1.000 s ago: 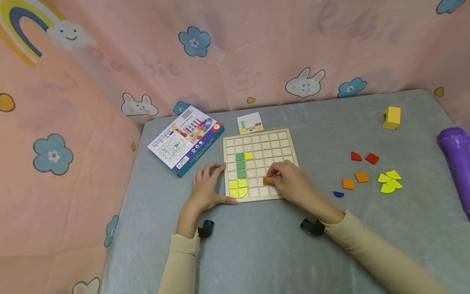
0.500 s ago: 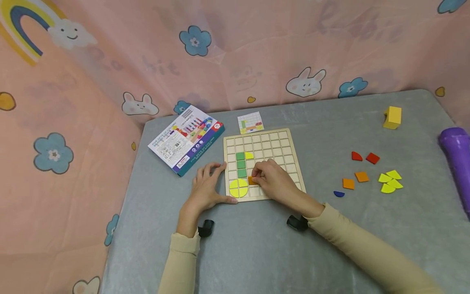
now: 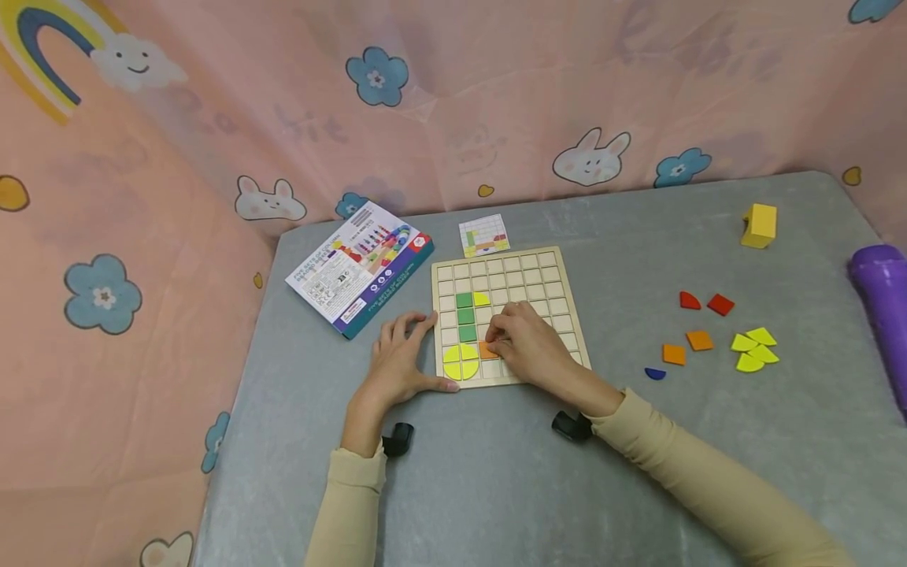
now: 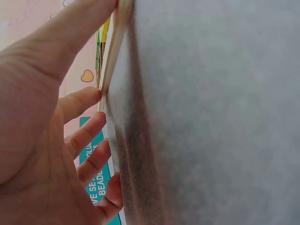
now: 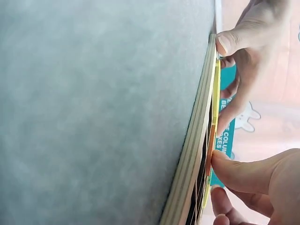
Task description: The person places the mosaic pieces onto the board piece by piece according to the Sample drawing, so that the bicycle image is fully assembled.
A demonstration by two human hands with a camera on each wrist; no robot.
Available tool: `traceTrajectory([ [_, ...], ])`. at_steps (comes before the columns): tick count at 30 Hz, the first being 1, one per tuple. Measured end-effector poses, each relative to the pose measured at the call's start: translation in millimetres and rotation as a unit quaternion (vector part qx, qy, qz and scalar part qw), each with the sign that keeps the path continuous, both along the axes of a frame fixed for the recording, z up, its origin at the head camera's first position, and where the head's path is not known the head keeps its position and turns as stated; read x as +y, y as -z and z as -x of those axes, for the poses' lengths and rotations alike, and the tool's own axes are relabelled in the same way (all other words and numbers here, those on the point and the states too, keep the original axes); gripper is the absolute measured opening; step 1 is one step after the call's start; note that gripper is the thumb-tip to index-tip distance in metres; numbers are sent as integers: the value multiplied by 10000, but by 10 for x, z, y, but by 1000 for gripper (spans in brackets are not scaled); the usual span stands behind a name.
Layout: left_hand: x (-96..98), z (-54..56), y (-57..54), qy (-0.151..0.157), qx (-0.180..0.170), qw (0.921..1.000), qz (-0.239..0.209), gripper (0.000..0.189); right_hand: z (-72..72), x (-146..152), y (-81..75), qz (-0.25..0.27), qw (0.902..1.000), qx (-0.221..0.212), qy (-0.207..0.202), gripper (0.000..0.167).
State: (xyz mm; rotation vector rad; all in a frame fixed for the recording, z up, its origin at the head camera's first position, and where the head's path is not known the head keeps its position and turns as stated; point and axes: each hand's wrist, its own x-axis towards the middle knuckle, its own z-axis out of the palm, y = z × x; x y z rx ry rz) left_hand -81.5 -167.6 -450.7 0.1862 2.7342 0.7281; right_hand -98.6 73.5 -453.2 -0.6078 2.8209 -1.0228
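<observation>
Near the right of the yellow quarter-circle tiles (image 3: 460, 362), my right hand (image 3: 531, 342) pinches an orange square tile (image 3: 486, 351) at a cell of the wooden grid board (image 3: 553, 276). In the right wrist view the thumb touches this orange tile's (image 5: 210, 152) edge, low over the board. My left hand (image 3: 398, 362) is spread around the board's near left corner, thumb at the near edge and forefinger at the left edge. Green square tiles (image 3: 465, 316) stand in a column on the board, with a single yellow tile (image 3: 482, 299) beside the top one.
A printed pattern card (image 3: 485, 235) lies behind the board, a cardboard box (image 3: 357, 268) to its left. Loose to the right are red tiles (image 3: 720, 305), orange squares (image 3: 674, 355), a blue half-circle (image 3: 655, 374), yellow pieces (image 3: 761, 354), a yellow block (image 3: 760, 226) and a purple object (image 3: 879, 315).
My right hand has moved left across the board with the orange tile, to the cell beside the yellow circle. Over the last half second it has hardly moved. The left hand stays in place.
</observation>
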Motion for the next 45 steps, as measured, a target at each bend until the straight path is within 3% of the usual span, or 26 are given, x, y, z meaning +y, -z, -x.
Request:
traceTrajectory([
  [6,-9,-3,7,-20,-63,10000,5,121,-15,41,-13,-101,9993,-255,239,11],
  [11,-5,-3,10,-10,-48,10000,-37,120,-65,245,-10,-21,9987,-412,288,11],
  [19,2,6,13,-6,-66,10000,-9,121,-135,861,-49,112,9966,-751,315,16],
  [30,1,10,12,-10,-96,10000,4,121,-204,1672,-150,-680,9887,-1024,858,27],
  [36,0,12,20,-14,-91,10000,-7,121,-300,1839,-181,-831,9821,-1255,1130,29],
  [45,1,9,16,-44,-101,9999,-30,121,-358,1997,-143,-841,9800,-1149,1392,26],
])
